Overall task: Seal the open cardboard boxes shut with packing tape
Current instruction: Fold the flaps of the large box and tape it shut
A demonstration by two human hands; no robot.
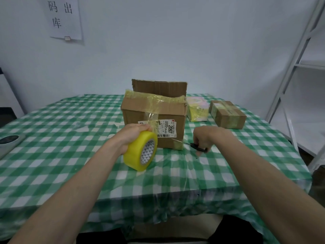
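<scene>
Gripping tape roll (pixel 140 152) in our left hand (pixel 131 132), scissors (pixel 191 144) in our right hand (pixel 204 136), we judge the big box (pixel 154 118) nearly sealed.

- Bench cloth (pixel 70 155) — green and white check all over.
- Tape roll (pixel 139 152) — translucent yellow; its core is white with a grey triangle pattern.
- Large box (pixel 140 110) — brown cardboard, with yellowish tape along the top edge and a white label (pixel 166 129) printed in black.
- Small box (pixel 228 116) — brown, banded with yellowish tape.
- Packet (pixel 197 110) beside the large box — yellow with pale pink.
- Scissors (pixel 197 146) — black handles, silvery blades.
- Wall (pixel 175 41) — pale bluish white; the paper sheet (pixel 65 18) on it is white with black characters.
- Shelf frame (pixel 299 59) — white.
</scene>
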